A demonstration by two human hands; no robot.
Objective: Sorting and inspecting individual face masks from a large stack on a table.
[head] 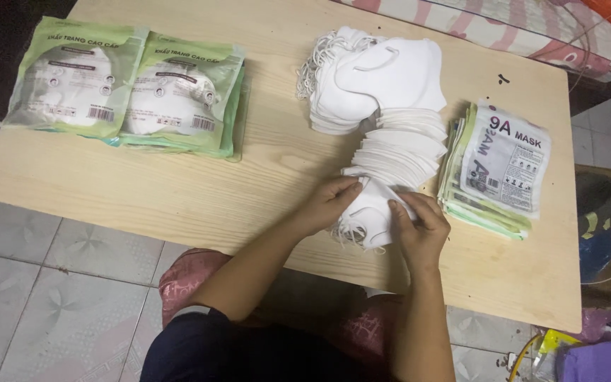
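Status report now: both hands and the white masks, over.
Left hand and right hand gripping near end of white mask stack. Empty pouches right beside. Nothing in the way.

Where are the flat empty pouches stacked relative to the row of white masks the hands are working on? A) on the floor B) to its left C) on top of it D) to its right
D: the stack of flat pouches lies right of the white masks; both hands grip the masks' near end.

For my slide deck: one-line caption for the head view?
Both hands, left and right, grip white face masks between bag stacks on a wooden table.
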